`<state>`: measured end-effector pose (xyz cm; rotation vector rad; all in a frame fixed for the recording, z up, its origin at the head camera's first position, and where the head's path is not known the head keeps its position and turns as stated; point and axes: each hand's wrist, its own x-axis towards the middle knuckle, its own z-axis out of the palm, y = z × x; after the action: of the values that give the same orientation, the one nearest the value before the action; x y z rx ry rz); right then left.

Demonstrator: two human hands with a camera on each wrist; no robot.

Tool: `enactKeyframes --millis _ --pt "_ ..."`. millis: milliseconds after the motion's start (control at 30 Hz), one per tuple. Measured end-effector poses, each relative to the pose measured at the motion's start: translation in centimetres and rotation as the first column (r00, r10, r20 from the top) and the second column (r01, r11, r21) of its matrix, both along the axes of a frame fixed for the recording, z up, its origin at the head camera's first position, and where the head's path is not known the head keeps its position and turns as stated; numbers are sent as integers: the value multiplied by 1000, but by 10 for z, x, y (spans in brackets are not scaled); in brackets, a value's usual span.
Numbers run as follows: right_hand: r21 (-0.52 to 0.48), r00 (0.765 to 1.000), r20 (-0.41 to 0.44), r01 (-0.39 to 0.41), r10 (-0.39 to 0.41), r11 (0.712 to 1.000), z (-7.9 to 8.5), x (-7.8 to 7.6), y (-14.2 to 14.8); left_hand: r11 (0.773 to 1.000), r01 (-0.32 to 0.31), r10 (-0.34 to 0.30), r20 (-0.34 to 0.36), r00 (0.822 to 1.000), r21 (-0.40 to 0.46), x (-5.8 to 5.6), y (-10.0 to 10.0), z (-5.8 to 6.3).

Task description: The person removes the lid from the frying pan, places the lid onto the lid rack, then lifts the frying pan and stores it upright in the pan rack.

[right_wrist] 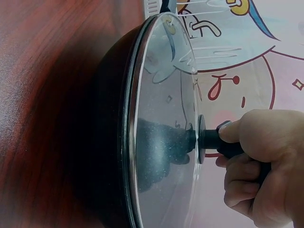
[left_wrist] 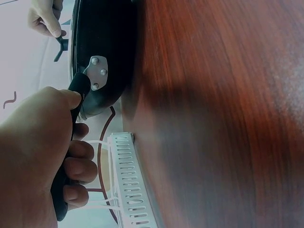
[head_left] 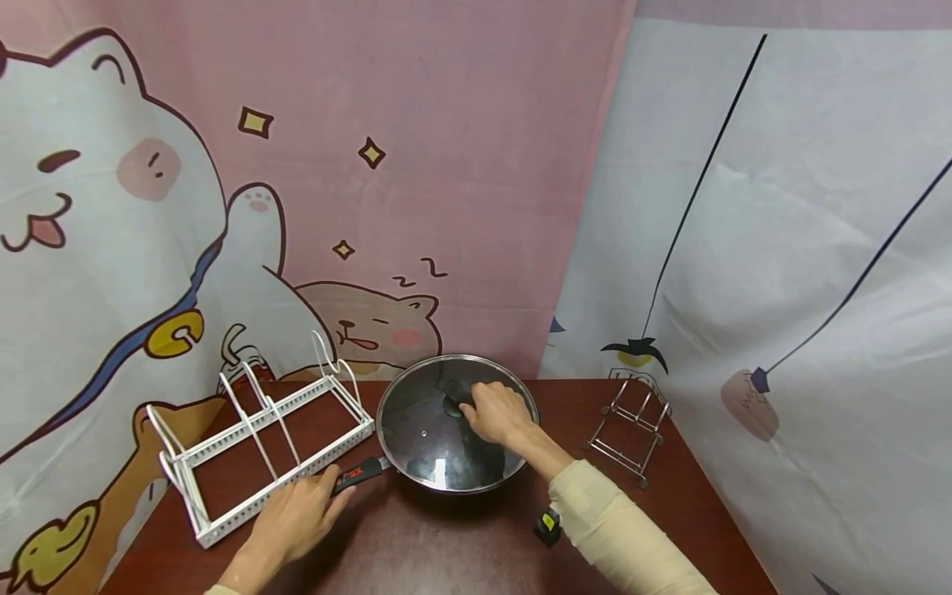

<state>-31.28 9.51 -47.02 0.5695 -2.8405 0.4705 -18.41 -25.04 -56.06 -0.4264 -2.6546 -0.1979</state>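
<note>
A dark frying pan (left_wrist: 111, 28) sits on the brown table with a glass lid (head_left: 435, 450) lying over its rim. My left hand (head_left: 297, 510) grips the pan's black handle (head_left: 359, 474), fingers wrapped round it and thumb along its top in the left wrist view. On the lid, my right hand (head_left: 500, 411) holds the black knob (right_wrist: 210, 139), with its fingers curled round the knob's grip. The steel-edged lid follows the pan's rim closely in the right wrist view.
To the left of the pan stands a white rack (head_left: 238, 516) with wire dividers, close to the left hand. A small metal wire rack (head_left: 617, 456) is on the right. Near the right sleeve lies a small black object (head_left: 548, 529) with a yellow mark. Printed curtains hang behind the table.
</note>
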Motion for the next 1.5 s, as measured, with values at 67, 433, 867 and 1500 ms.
enactKeyframes --millis 67,433,867,1500 --pt "8 1000 -1 6 -6 1000 2 1 0 1000 3 -3 -7 1000 2 0 0 0" --pt "40 1000 -10 30 -29 999 0 4 2 1000 2 -2 14 1000 5 2 0 2" --pt "29 999 -33 27 -26 999 5 5 4 1000 -5 5 17 1000 -5 3 1 3" --pt "-20 996 -92 11 -13 1000 15 14 11 1000 4 -4 12 1000 4 0 -1 1"
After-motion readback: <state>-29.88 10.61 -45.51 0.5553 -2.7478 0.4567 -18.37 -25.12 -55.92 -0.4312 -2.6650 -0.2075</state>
